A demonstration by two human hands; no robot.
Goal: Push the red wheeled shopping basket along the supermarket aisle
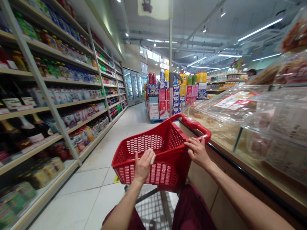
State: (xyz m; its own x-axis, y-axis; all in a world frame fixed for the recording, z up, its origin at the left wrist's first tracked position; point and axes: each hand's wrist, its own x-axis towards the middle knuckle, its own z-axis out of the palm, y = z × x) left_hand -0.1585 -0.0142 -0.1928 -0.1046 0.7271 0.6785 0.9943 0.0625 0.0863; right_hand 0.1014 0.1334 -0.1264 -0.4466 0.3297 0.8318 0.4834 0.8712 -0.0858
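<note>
A red plastic shopping cart (148,172) stands sideways before me, its basket walls pierced with rows of holes. Over the near side of the basket is my left hand (143,166), closed on a white cloth (153,156) that shows past its fingertips. How much cloth lies under the palm is hidden. At the cart's handle end, my right hand (198,151) grips the red rim just below the push handle (195,124). The part of the basket floor in sight is bare red plastic.
Shelves (72,76) of bottles and cans line the left side. Stacked boxes (165,100) stand on a blue pallet ahead, with glass-door fridges (134,84) beyond. Close on my right is a counter (240,153) with clear packages. White floor tiles (93,179) run along the aisle.
</note>
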